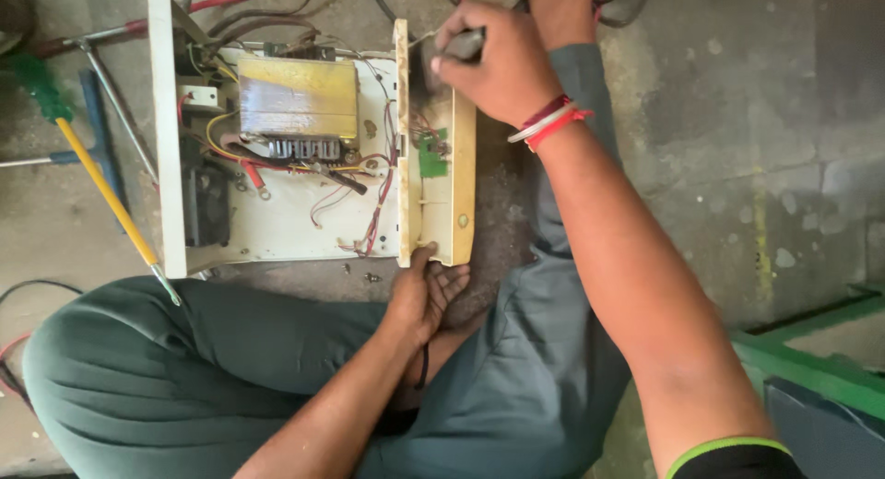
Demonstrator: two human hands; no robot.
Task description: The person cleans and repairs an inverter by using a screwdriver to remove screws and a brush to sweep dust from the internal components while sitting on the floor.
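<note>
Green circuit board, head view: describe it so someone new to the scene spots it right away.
Start at the opened cream metal case on the concrete floor, with the big yellow-wrapped transformer inside. Go to the case's front panel, standing on edge between the right hand above and the left hand below. The small green circuit board sits on its inner face, the only green part in the case.

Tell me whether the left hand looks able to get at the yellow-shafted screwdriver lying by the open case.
Probably yes. The left hand rests at the near edge of the front panel, and the screwdriver lies uncovered along the case's far side. It would need to let go and cross over the knee.
</note>
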